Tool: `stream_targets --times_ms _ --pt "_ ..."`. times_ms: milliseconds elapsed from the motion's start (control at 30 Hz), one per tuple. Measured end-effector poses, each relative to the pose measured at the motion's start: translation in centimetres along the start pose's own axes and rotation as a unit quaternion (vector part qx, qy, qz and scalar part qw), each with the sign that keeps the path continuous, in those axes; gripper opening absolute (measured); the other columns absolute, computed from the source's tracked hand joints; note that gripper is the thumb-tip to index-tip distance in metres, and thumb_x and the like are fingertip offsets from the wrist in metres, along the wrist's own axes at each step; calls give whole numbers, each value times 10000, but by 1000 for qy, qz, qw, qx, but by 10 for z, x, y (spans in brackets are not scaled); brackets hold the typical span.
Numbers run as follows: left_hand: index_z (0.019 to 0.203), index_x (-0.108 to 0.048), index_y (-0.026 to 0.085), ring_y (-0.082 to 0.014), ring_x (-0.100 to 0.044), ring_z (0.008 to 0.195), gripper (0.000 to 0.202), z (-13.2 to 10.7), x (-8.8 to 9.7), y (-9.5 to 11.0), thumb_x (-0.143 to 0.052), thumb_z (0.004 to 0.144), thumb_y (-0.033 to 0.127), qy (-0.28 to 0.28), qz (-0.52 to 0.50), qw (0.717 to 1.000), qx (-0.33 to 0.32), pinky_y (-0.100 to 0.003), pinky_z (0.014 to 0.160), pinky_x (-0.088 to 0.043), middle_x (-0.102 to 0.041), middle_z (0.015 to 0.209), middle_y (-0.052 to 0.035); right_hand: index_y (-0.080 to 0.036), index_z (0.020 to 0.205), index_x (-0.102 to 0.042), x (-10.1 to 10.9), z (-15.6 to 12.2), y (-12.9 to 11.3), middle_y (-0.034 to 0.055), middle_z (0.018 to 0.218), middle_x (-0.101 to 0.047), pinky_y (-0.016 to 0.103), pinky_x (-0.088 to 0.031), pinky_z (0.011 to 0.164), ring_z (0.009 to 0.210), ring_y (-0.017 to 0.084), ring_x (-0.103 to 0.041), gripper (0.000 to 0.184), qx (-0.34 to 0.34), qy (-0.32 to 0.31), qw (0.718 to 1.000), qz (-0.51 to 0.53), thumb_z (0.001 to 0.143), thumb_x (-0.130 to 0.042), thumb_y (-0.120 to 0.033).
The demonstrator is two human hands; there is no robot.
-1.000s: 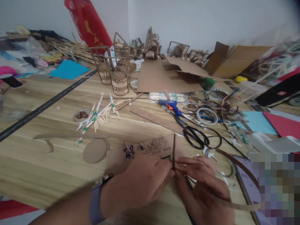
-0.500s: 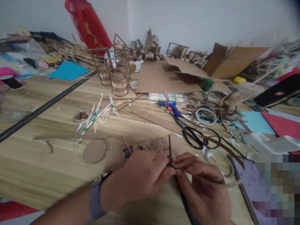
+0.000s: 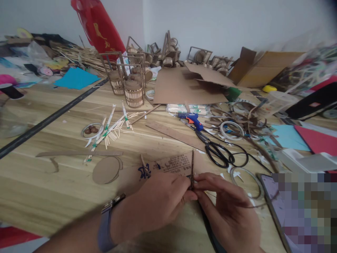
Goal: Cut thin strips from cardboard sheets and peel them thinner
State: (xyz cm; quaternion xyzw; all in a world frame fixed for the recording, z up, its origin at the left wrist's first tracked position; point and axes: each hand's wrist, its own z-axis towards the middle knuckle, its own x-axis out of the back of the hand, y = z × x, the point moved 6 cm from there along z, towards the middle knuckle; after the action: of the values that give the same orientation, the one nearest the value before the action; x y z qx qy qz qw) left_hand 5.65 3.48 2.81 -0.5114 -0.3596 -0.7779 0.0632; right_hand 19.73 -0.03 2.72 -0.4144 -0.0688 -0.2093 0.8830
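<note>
The left hand [image 3: 155, 202] has its fingers closed on the raised edge of a printed cardboard piece [image 3: 173, 164] lying beneath and just beyond them, while the right hand [image 3: 230, 212] pinches a thin brown strip [image 3: 266, 152] beside that edge, black scissors [image 3: 208, 143] lying past its fingers

Your left hand [image 3: 154, 207] is hiding part of the printed cardboard [image 3: 172, 166]. The top edge is cutting off the red bag [image 3: 106, 33], while coarse pixels are covering much of the touchscreen device [image 3: 268, 193].

L hand [image 3: 155, 203] & R hand [image 3: 229, 211] close tog., fingers [image 3: 180, 184] bent, both prob. pinching w/ thumbs [image 3: 207, 205].
</note>
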Motion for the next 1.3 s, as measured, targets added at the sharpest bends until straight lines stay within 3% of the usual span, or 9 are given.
stream_targets --times_ms 200,433,533,600,700,900,1067,1167,1300 --pt "921 -577 197 -189 -659 728 284 0 3 2 -353 1085 257 4 19 1000 -5 -283 651 -453 -689 810 -23 -268 966 -705 4 4 -4 2 871 -775 255 -660 763 815 177 -776 221 -25 25 999 -20 831 -716 -93" --pt "865 -581 196 -164 -601 654 361 2 11 3 -320 1093 295 23 -20 999 -40 -273 598 -384 -647 721 -8 -266 921 -669 2 17 -1 -17 775 -754 195 -645 693 776 155 -775 112 -101 -2 988 119 885 -771 -295" --pt "853 -582 190 -169 -611 677 380 3 10 2 -340 1096 354 26 -36 998 -36 -273 605 -393 -658 752 -18 -274 957 -653 0 19 -6 -26 786 -736 210 -640 747 800 145 -755 150 -55 -8 990 126 885 -744 -179" --pt "888 -588 183 -179 -635 721 356 3 9 1 -364 1094 368 26 -37 999 -21 -273 636 -426 -679 804 -31 -287 1001 -639 -1 18 -10 -28 793 -734 251 -647 751 803 160 -744 301 -10 -18 993 118 842 -700 -39" --pt "951 -593 174 -204 -672 793 292 1 5 1 -362 1092 284 10 -24 1000 5 -291 691 -478 -711 880 -50 -288 1034 -647 0 13 -11 -15 818 -749 286 -650 762 825 178 -742 441 33 -23 997 69 771 -642 66" --pt "1033 -593 154 -251 -706 866 266 -1 -1 1 -338 1075 219 -20 -17 999 27 -348 747 -544 -733 956 -86 -297 1183 -610 2 2 -12 27 973 -786 338 -650 782 882 207 -767 517 75 -27 996 -36 799 -635 47" --pt "1034 -584 155 -248 -708 881 278 -1 -4 2 -316 1073 220 3 -26 999 22 -359 771 -558 -726 965 -90 -285 1196 -610 1 1 -18 26 952 -810 411 -610 875 913 235 -783 420 120 -69 970 -199 868 -630 -23" --pt "983 -583 167 -236 -707 824 327 -1 -3 5 -283 1086 250 34 -12 999 16 -344 725 -552 -717 901 -71 -255 1158 -617 0 1 -21 14 915 -819 399 -573 916 858 210 -791 369 142 -77 962 -219 873 -620 -22" --pt "903 -573 186 -213 -691 730 344 -2 1 8 -282 1080 240 72 17 997 7 -311 651 -503 -704 807 -42 -261 1010 -645 -2 1 -20 -10 855 -823 395 -550 910 788 198 -794 276 109 -61 973 -192 857 -626 -33"
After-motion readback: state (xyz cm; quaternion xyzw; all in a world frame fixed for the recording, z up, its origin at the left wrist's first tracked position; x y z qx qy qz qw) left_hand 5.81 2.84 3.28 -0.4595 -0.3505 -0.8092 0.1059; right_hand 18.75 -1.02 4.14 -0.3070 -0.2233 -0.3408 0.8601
